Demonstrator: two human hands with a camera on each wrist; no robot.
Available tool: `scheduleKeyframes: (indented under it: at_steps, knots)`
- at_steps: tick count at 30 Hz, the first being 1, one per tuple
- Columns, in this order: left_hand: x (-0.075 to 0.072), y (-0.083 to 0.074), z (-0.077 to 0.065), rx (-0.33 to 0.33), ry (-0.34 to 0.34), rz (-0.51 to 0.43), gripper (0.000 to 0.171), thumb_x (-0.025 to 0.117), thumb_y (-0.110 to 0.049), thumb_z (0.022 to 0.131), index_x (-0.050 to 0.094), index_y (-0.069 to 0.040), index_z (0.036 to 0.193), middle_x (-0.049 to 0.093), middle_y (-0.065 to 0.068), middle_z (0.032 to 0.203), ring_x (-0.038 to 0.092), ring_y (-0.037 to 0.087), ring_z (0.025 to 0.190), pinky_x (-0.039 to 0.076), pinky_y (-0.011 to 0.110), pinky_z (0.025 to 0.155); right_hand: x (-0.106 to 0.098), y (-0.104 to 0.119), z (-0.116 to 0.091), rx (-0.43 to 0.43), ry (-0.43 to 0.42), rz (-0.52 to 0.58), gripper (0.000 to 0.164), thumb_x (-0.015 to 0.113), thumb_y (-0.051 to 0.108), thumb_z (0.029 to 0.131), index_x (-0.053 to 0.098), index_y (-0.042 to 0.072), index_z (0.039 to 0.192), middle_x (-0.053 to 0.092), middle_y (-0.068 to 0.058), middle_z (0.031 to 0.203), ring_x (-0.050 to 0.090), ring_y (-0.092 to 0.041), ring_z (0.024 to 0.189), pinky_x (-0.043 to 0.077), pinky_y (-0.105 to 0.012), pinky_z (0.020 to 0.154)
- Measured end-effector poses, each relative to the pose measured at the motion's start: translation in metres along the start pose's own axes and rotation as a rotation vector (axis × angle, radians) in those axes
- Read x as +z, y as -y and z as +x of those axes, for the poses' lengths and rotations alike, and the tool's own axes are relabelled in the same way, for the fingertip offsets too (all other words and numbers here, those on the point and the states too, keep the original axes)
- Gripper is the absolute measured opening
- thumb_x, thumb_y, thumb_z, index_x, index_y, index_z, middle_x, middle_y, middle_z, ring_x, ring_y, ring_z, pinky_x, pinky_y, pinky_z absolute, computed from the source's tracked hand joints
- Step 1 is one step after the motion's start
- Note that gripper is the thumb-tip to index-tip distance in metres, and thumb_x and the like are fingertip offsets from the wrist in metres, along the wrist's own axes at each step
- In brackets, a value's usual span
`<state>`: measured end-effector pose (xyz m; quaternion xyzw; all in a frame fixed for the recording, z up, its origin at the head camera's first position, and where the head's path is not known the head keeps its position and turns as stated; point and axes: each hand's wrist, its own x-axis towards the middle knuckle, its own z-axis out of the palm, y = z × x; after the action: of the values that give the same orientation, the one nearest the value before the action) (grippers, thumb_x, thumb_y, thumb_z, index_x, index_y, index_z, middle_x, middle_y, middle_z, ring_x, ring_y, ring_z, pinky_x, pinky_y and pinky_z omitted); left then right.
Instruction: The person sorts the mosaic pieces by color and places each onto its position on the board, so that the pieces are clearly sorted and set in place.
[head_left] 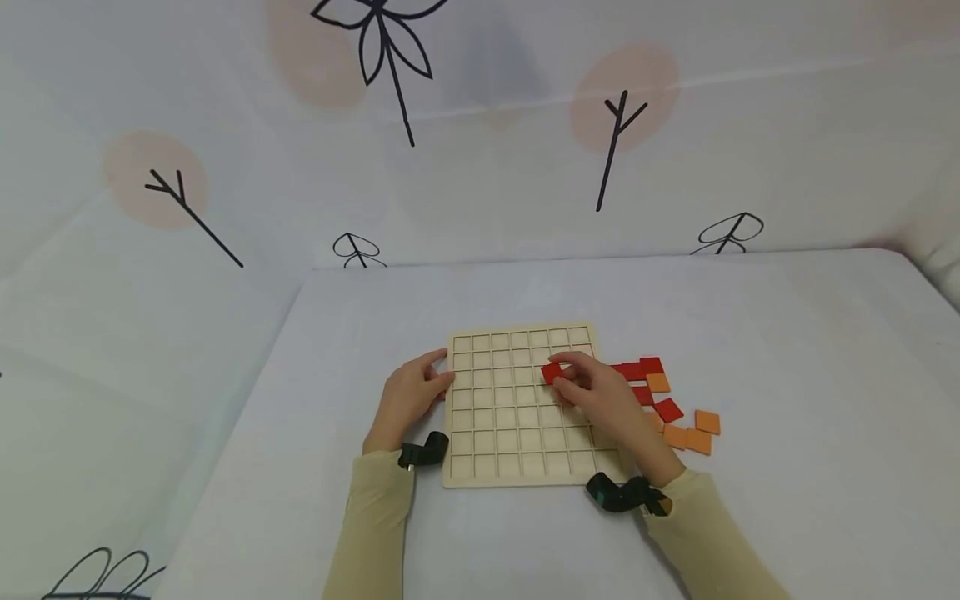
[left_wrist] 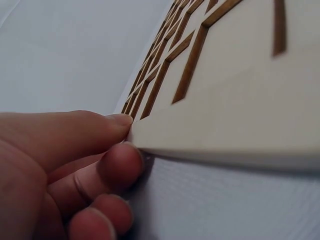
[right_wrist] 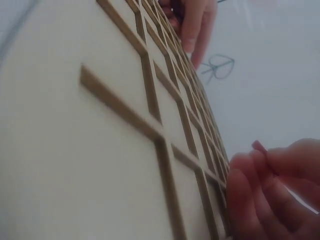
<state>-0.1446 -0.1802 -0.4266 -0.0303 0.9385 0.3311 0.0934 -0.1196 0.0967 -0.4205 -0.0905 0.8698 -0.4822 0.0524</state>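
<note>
A pale wooden board [head_left: 483, 398] with a grid of square recesses lies flat on the table. At its left edge my left hand [head_left: 408, 396] holds the rim; in the left wrist view the thumb [left_wrist: 95, 131] sits at the rim's upper side, with curled fingers [left_wrist: 122, 167] just below. Over the right part of the grid, my right hand [head_left: 603, 396] pinches a red square tile [head_left: 552, 372] between thumb and fingers. Edge-on in the right wrist view, that tile [right_wrist: 260, 147] pokes out above the fingertips.
Right of the board lie several red tiles [head_left: 667, 409] and several orange tiles [head_left: 698, 442], some partly behind my right forearm. White printed cloth [head_left: 495, 192] hangs behind the white-covered table [head_left: 810, 375]. Dark camera bands [head_left: 424, 450] circle both wrists.
</note>
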Motion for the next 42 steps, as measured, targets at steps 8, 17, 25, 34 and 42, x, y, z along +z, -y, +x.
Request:
scheduleKeyframes:
  at_steps: [8,17,25,34,42]
  knots:
    - [-0.001,0.001,0.001,0.005,-0.005,0.012,0.049,0.057,-0.036,0.086,0.045,-0.024,0.132,0.056,-0.004,0.063,0.049,0.016,0.045,0.038,0.028,0.052,0.013,0.006,0.003,-0.009,0.058,0.034,0.032,0.06,0.021,0.086,0.055,0.02,0.117,0.06,0.001,0.088,0.057,-0.014,0.077,0.044,-0.032,0.071]
    - [-0.004,0.003,0.0,-0.012,-0.011,-0.01,0.049,0.058,-0.036,0.085,0.047,-0.023,0.131,0.056,-0.004,0.062,0.05,0.016,0.044,0.037,0.028,0.05,0.022,0.01,0.012,-0.026,0.084,-0.028,0.031,0.06,0.021,0.085,0.056,0.02,0.116,0.062,0.004,0.087,0.057,-0.012,0.078,0.044,-0.033,0.074]
    - [-0.001,0.003,-0.001,-0.019,0.002,-0.005,0.049,0.058,-0.036,0.085,0.046,-0.024,0.131,0.056,-0.004,0.061,0.048,0.015,0.043,0.038,0.028,0.049,0.031,0.015,0.019,0.03,0.13,-0.016,0.03,0.059,0.021,0.086,0.055,0.018,0.115,0.06,0.002,0.07,0.056,-0.013,0.062,0.041,-0.031,0.064]
    - [0.0,0.002,0.0,0.0,-0.01,-0.059,0.048,0.059,-0.034,0.084,0.048,-0.024,0.13,0.057,-0.003,0.06,0.048,0.016,0.042,0.037,0.028,0.047,0.04,0.023,0.026,0.004,0.142,-0.008,0.03,0.057,0.02,0.087,0.055,0.015,0.116,0.06,0.002,0.066,0.057,-0.012,0.058,0.039,-0.034,0.072]
    - [0.0,0.004,0.001,-0.013,-0.008,-0.066,0.048,0.059,-0.035,0.084,0.048,-0.025,0.13,0.057,-0.002,0.062,0.049,0.016,0.044,0.038,0.028,0.049,0.048,0.03,0.03,0.028,0.147,0.074,0.03,0.056,0.018,0.086,0.056,0.015,0.116,0.062,0.0,0.086,0.061,-0.012,0.061,0.041,-0.032,0.065]
